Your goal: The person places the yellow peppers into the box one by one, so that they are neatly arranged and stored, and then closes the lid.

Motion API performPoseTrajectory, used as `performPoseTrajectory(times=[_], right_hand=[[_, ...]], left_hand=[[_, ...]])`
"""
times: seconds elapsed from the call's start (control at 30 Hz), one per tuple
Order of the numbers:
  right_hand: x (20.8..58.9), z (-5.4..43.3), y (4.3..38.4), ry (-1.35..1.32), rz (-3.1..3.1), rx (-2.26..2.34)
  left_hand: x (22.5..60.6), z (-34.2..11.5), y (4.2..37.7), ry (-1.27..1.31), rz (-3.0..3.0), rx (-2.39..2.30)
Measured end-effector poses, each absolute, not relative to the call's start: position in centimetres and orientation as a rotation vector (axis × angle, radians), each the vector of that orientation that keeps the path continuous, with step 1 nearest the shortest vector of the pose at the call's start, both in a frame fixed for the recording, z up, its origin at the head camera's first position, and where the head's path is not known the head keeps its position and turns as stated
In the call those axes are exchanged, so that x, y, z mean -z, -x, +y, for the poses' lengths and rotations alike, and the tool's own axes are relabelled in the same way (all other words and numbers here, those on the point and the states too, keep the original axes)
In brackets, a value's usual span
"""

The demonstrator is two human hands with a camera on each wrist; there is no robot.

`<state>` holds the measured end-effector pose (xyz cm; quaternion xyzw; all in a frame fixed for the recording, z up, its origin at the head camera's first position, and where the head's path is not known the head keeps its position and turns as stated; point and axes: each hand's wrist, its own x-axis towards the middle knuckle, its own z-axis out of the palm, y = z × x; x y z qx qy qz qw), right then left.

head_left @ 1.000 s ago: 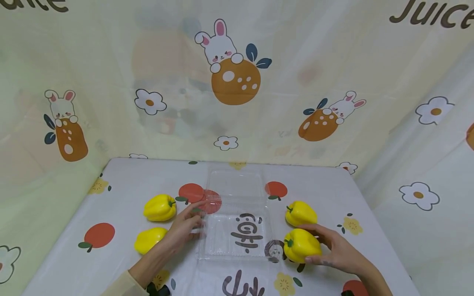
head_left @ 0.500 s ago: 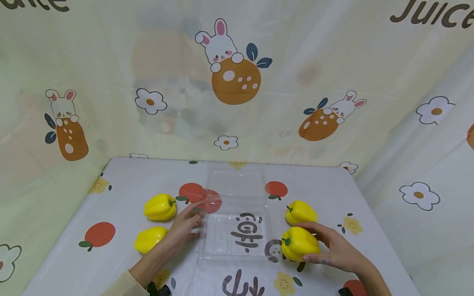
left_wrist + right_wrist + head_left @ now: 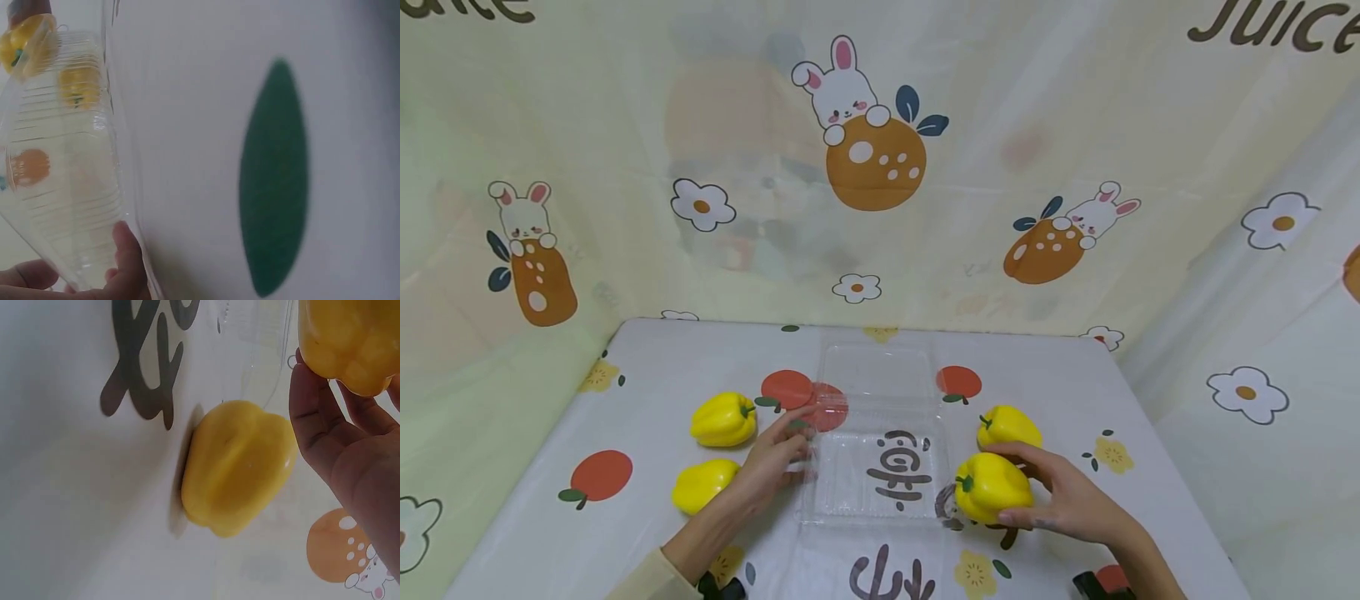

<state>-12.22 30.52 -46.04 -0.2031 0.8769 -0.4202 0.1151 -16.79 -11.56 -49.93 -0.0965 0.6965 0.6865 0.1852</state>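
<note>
My right hand (image 3: 1067, 500) grips a yellow bell pepper (image 3: 992, 487) between thumb and fingers, beside the right wall of a clear plastic clamshell box (image 3: 842, 500). In the right wrist view, the held bell pepper (image 3: 350, 344) shows its lobed end, raised above the table. Another yellow bell pepper (image 3: 1009, 423) lies just behind it. At the box's left side is my left hand (image 3: 775, 454), its fingers extended and touching the wall. In the left wrist view, a fingertip (image 3: 124, 237) presses against the ribbed plastic. The box lies open, its lid (image 3: 880, 371) folded back away from me.
Two more yellow bell peppers, one far (image 3: 724, 419) and one near (image 3: 703, 486), lie to the left of my left hand. A white tablecloth (image 3: 655, 375) printed with fruit and flowers covers the table. A printed curtain (image 3: 760, 250) hangs along the back edge and sides.
My right hand has lifted the near right bell pepper slightly and carried it left toward the box. My left hand and the box have stayed put.
</note>
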Motion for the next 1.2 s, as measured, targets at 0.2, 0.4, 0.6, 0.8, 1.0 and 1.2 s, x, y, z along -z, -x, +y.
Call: performPoseTrajectory(times=[0.2,0.4,0.6,0.8,1.0,1.2], right_hand=[[46.0,29.9,12.6,0.632,2.571,1.232],[45.7,29.2,12.9,0.639,2.555,1.233],[45.8,28.4,13.2,0.677,2.554,1.244],[46.3,27.7,13.6,0.701,2.533,1.261],[46.5,26.9,13.8,0.736,2.537,1.278],[46.4,26.5,13.8,0.701,2.53,1.25]], left_hand=[[50.0,-11.6,16.7,0.255,1.952,-1.952],[49.9,-11.6,16.8,0.257,1.95,-1.946],[49.7,-11.6,16.9,0.258,1.938,-1.949],[49.9,-11.6,16.9,0.278,1.933,-1.948],[50.0,-11.6,16.9,0.276,1.94,-1.947],[50.0,-11.6,16.8,0.275,1.936,-1.947]])
